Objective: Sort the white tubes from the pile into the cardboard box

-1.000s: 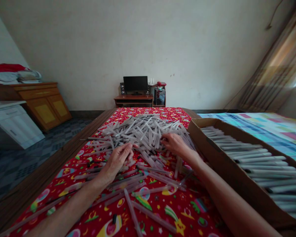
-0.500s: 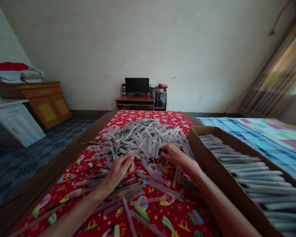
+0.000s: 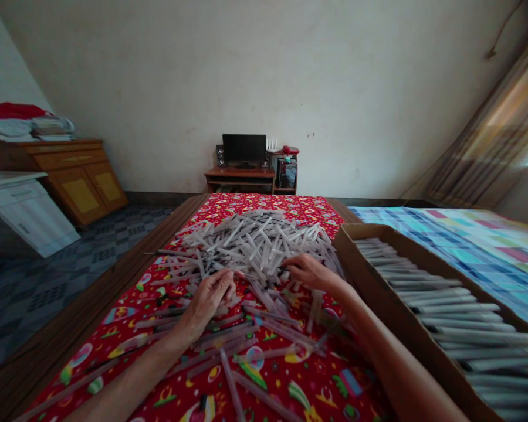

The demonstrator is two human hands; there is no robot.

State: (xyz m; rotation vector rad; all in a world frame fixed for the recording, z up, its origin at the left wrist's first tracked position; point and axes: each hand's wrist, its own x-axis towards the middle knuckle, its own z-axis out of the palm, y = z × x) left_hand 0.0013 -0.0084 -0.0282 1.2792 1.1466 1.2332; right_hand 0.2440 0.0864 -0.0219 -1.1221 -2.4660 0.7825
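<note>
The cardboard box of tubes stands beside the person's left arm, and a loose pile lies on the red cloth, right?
Not quite: the head view shows the cardboard box of tubes beside the person's right arm. The loose pile does lie on the red cloth.

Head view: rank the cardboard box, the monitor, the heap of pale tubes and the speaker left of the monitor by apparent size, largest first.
1. cardboard box, cut off by the frame
2. heap of pale tubes
3. monitor
4. speaker
</note>
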